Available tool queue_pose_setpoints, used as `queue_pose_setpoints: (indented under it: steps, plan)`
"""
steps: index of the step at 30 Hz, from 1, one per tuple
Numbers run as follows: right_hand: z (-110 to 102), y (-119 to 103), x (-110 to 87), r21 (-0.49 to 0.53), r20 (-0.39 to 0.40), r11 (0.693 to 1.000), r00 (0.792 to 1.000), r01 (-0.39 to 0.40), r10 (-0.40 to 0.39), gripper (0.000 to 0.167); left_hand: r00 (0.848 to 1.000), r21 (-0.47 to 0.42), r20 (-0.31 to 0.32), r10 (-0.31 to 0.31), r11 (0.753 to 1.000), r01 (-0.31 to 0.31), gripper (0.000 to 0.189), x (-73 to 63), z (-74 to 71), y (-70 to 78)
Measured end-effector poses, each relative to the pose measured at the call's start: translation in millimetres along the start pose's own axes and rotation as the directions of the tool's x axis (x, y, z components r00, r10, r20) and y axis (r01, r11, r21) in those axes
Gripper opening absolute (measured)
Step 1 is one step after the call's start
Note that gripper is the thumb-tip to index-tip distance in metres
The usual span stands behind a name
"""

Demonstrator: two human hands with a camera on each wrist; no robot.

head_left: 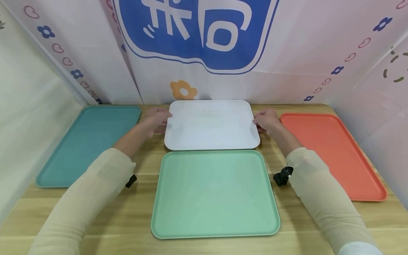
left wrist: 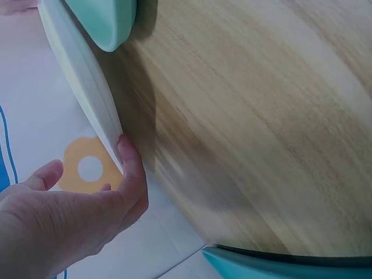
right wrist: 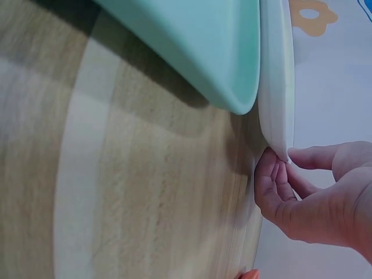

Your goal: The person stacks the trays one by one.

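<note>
A white rectangular tray [head_left: 211,125] lies at the back of the table, crosswise behind a light green tray [head_left: 215,194]. At its left end is my left hand [head_left: 156,120]. In the left wrist view the fingertips [left wrist: 129,152] touch the tray's edge, while the thumb stands apart from it. My right hand [head_left: 267,120] pinches the opposite end; in the right wrist view its thumb is on the rim and its curled fingers [right wrist: 270,180] are under the edge. Whether the white tray rests fully on the table I cannot tell.
A teal tray [head_left: 90,141] lies on the left of the wooden table [head_left: 121,219], and a red-orange tray [head_left: 331,156] on the right. A printed cloth backdrop [head_left: 287,53] stands behind the white tray, with white cloth sides [head_left: 28,106] at the edges.
</note>
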State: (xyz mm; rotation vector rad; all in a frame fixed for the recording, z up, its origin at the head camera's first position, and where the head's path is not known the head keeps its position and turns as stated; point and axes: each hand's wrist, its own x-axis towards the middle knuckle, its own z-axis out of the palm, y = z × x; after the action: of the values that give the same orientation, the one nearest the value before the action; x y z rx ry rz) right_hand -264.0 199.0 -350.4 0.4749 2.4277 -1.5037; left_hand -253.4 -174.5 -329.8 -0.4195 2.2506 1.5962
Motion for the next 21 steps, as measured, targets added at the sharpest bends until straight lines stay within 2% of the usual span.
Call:
queue_pose_setpoints:
  steps: [21]
  plan:
    - [-3.1,0.5,-3.8,0.025,-0.012,1.0,1.0,0.001,0.0,0.036,1.0,-0.005,-0.006,0.028,1.0,-0.028,0.049,-12.2,-0.6,0.5]
